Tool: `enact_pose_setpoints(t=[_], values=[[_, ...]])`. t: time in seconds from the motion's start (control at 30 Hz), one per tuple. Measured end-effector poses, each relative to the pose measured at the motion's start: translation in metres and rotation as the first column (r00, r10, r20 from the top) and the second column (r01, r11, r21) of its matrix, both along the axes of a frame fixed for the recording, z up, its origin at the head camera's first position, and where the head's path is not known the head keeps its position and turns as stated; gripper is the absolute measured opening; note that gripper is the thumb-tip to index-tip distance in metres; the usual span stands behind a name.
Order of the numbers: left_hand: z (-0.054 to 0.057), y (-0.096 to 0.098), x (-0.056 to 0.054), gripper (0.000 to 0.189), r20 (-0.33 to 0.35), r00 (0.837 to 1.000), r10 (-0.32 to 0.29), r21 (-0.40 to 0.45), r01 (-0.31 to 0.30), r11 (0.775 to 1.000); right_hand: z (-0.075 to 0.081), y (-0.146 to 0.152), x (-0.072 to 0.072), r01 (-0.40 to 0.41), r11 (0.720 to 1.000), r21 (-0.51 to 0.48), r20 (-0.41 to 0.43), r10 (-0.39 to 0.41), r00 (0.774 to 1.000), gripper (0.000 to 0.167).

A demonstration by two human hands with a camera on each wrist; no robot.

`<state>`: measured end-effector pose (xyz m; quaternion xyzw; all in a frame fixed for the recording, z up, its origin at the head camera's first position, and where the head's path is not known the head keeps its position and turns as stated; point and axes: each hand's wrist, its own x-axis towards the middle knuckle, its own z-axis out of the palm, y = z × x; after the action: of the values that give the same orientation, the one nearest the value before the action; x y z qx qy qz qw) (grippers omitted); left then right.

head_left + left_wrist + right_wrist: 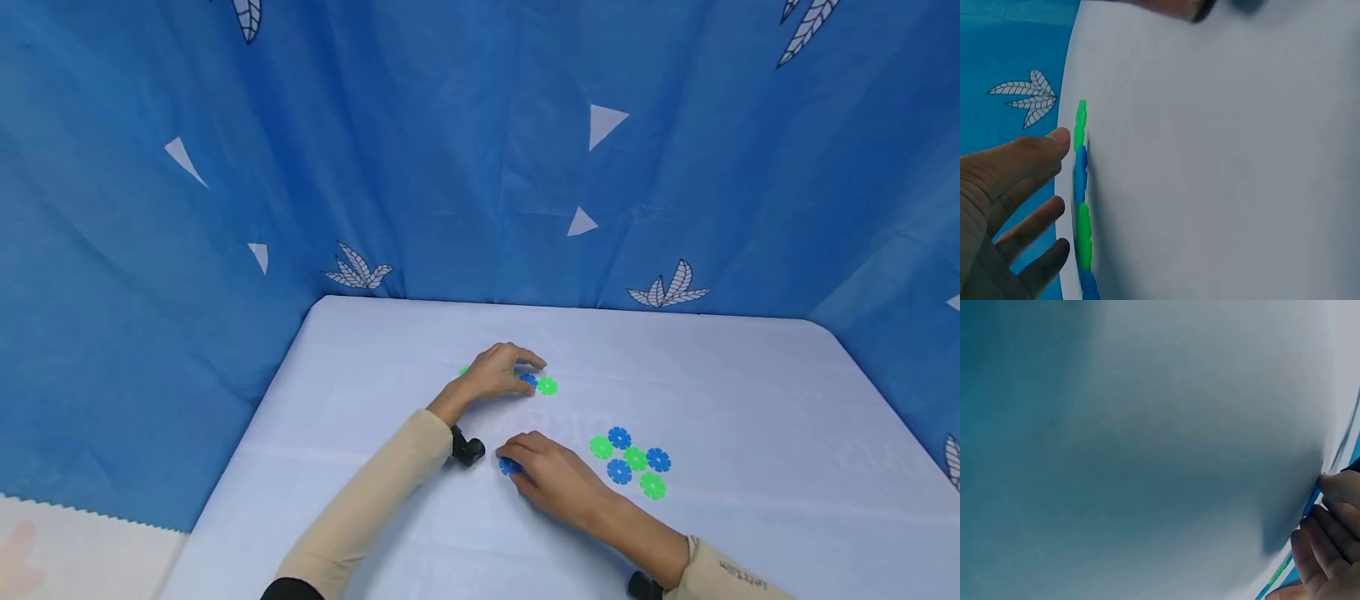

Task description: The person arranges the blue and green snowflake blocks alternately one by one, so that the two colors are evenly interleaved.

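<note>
Blue and green notched plastic discs lie flat in a row on the white table (420,550), with a green disc (548,386) at the right end and a blue disc (528,381) beside it. Over this row is my left hand (491,372), fingers spread and loosely bent, hiding part of it. The left wrist view shows the thumb close to the row, whose colours alternate, with nothing gripped. Nearer to me, my right hand (555,479) pinches a blue notched disc (508,466) between thumb and fingers, low over the table; the right wrist view shows its edge (1312,500).
Right of my right hand lies a loose group of several discs, among them a green disc (636,458) and a blue disc (658,459). A black wrist device (468,448) juts from under the left sleeve. Blue patterned cloth (480,167) hangs behind the table's far edge.
</note>
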<state>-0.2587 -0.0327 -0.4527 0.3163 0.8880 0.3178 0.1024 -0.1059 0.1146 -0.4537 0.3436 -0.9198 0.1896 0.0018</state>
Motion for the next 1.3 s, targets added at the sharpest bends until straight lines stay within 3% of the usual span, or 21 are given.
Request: enact_pose_setpoints(t=[0.13, 0.4, 0.53, 0.73, 1.03, 1.17, 1.3], values=[[-0.003, 0.009, 0.002, 0.041, 0.008, 1.0, -0.015, 0.022, 0.015, 1.0, 0.0, 0.001, 0.001, -0.005, 1.0, -0.001, 0.002, 0.005, 1.0, 0.025], [-0.009, 0.018, 0.007, 0.039, 0.026, 1.0, -0.007, -0.009, 0.008, 1.0, -0.003, 0.009, 0.007, 0.041, 0.999, -0.012, 0.083, -0.04, 0.996, 0.023], [-0.006, 0.017, 0.003, 0.037, -0.009, 1.0, -0.004, -0.001, 0.004, 1.0, 0.001, 0.012, 0.005, 0.031, 0.999, -0.009, 0.056, -0.031, 0.998, 0.024], [-0.005, 0.018, 0.0, 0.037, -0.008, 1.0, -0.013, -0.015, 0.013, 1.0, 0.006, 0.014, 0.002, -0.016, 0.998, 0.057, 0.03, 0.015, 0.999, 0.026], [-0.006, 0.017, 0.001, 0.034, -0.014, 1.0, -0.009, -0.024, 0.008, 1.0, 0.006, 0.016, 0.0, 0.001, 0.998, 0.065, 0.031, -0.003, 1.0, 0.027], [-0.006, 0.017, -0.001, 0.034, -0.021, 1.0, -0.006, -0.02, 0.006, 1.0, 0.006, 0.019, -0.004, 0.049, 0.997, 0.051, 0.022, -0.051, 0.998, 0.027], [-0.006, 0.018, 0.0, 0.035, -0.01, 1.0, -0.012, -0.036, 0.011, 0.999, 0.004, 0.023, -0.009, 0.175, 0.984, 0.035, 0.037, -0.177, 0.984, 0.028]])
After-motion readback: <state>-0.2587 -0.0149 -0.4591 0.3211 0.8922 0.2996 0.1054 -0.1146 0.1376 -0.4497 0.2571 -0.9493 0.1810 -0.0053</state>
